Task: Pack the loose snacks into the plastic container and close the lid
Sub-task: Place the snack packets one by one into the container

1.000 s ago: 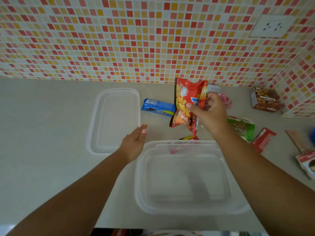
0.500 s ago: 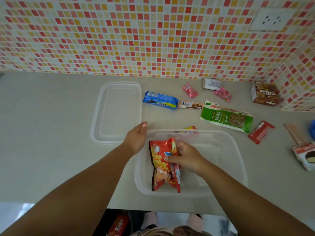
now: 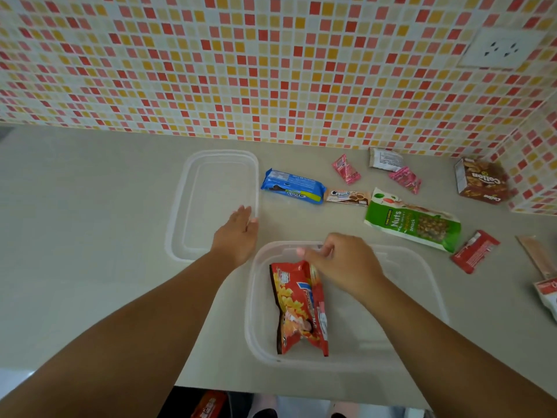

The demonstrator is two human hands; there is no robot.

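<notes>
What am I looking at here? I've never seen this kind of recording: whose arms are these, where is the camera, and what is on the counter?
There is no machine: a person wears a wide-angle camera on the head, looking down at their own two arms. The single view shows a counter below a tiled wall. The left hand hangs open over the corner of a clear lid lying flat. The right hand is inside a clear container, its fingers at the top edge of a red chip bag lying in it; whether they pinch it is unclear. Loose on the counter: a blue biscuit pack, a green nuts bag, a brown box, pink candies and other small packets.
</notes>
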